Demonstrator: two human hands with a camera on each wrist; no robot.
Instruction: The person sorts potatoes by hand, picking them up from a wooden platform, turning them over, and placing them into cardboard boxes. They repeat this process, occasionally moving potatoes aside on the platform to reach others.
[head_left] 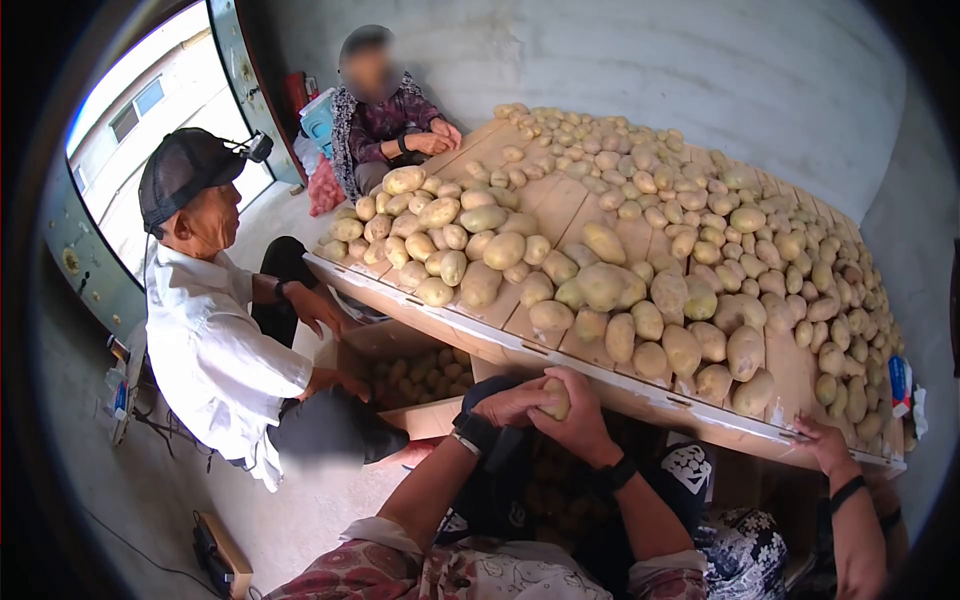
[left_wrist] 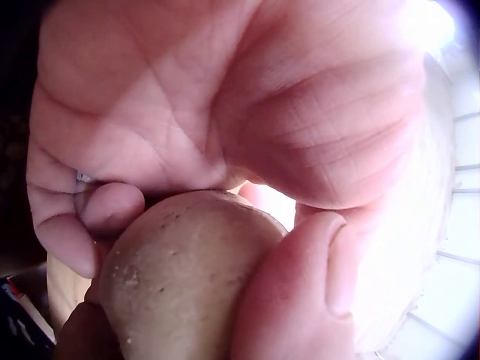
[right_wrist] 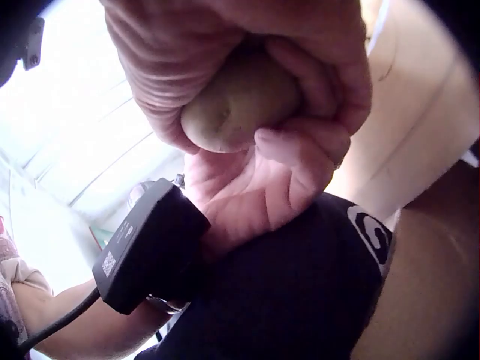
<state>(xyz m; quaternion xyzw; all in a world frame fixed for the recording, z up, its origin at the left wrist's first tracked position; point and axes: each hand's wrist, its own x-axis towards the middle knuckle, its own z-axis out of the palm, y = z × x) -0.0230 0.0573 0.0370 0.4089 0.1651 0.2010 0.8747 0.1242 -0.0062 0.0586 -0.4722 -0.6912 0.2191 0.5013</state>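
Observation:
A single tan potato (head_left: 553, 398) is held between my two hands, just in front of the table edge. My right hand (head_left: 578, 425) wraps its fingers and palm round it. From the other side, my left hand (head_left: 505, 404) touches it with curled fingers and grips its end. In the left wrist view the potato (left_wrist: 191, 277) has small dark specks on its skin and a thumb lies along its side. The right wrist view shows the potato (right_wrist: 244, 105) partly hidden under my right hand (right_wrist: 247, 30), with the left hand's fingers (right_wrist: 289, 154) against its lower side.
Many potatoes (head_left: 602, 287) cover the wooden table (head_left: 555, 205), larger ones near its front edge. A cardboard box (head_left: 425, 418) of potatoes stands below on the left, beside a seated person (head_left: 215, 310). Another person (head_left: 385, 125) sits behind, and a person's hand (head_left: 828, 442) rests at the right edge.

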